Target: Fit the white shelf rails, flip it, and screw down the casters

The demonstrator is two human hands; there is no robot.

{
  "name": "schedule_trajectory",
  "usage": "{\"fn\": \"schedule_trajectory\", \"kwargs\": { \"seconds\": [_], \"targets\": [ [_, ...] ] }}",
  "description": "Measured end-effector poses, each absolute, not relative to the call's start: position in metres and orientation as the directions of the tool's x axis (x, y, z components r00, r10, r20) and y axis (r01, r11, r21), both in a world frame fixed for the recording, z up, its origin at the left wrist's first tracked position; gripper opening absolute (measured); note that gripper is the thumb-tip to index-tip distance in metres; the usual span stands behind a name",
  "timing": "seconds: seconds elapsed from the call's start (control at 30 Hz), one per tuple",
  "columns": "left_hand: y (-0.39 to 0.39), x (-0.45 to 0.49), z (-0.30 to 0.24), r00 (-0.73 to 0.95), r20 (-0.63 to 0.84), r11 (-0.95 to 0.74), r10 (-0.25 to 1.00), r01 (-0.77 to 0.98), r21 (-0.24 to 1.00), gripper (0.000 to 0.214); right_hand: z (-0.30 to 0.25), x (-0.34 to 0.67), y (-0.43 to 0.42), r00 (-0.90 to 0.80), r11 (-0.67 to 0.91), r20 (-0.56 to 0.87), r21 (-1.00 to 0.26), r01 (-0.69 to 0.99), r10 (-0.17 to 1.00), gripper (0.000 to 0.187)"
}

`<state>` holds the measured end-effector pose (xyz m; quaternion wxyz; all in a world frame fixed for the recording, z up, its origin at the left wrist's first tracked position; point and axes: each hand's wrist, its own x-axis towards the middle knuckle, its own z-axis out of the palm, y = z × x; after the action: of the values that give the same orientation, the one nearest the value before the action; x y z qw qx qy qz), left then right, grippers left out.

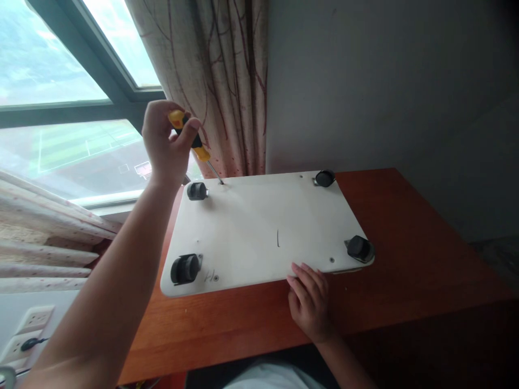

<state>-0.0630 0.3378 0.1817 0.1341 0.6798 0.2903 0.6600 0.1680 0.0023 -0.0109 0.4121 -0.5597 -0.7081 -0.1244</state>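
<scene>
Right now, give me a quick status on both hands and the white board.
Left hand shut on yellow-and-black screwdriver, tip at far edge of white rectangular board. Right hand flat, open, pressing near edge. Four black caster wheels face up; nothing blocking.

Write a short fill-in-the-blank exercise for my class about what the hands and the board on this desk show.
1. The left hand grips a screwdriver with a ____ handle.
2. The white board carries ____ black wheels.
3. The right hand rests on the board's ____ edge.
4. The board lies on a ____ desk.

Missing words: yellow; four; near; wooden
</scene>
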Motion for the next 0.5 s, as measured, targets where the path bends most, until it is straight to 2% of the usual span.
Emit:
{"fn": "schedule_trajectory", "kwargs": {
  "seconds": [0.07, 0.13, 0.23, 0.33, 0.5],
  "targets": [
    [0.3438, -0.0671, 0.1804, -0.091, 0.827, -0.765, 0.555, 0.336, 0.550, 0.036, -0.0111, 0.1680, 0.0024, -0.032, 0.343, 0.725, -0.286, 0.895, 0.688, 0.036],
    [0.3461, -0.0695, 0.1796, -0.079, 0.818, -0.746, 0.570, 0.370, 0.555, 0.036, -0.0117, 0.1682, 0.0025, -0.030, 0.342, 0.724, -0.288, 0.894, 0.689, 0.037],
    [0.3424, -0.0689, 0.1800, -0.017, 0.804, -0.772, 0.595, 0.268, 0.577, 0.038, -0.0128, 0.1685, 0.0026, -0.032, 0.342, 0.723, -0.287, 0.895, 0.690, 0.039],
    [0.3372, -0.0658, 0.1820, 0.042, 0.794, -0.780, 0.606, 0.230, 0.582, 0.028, -0.0129, 0.1686, 0.0029, -0.035, 0.344, 0.726, -0.283, 0.895, 0.687, 0.039],
    [0.3386, -0.0604, 0.1864, -0.053, 0.798, -0.691, 0.601, 0.467, 0.552, 0.045, -0.0120, 0.1683, 0.0032, -0.042, 0.354, 0.733, -0.277, 0.894, 0.679, 0.039]
  ]
}}
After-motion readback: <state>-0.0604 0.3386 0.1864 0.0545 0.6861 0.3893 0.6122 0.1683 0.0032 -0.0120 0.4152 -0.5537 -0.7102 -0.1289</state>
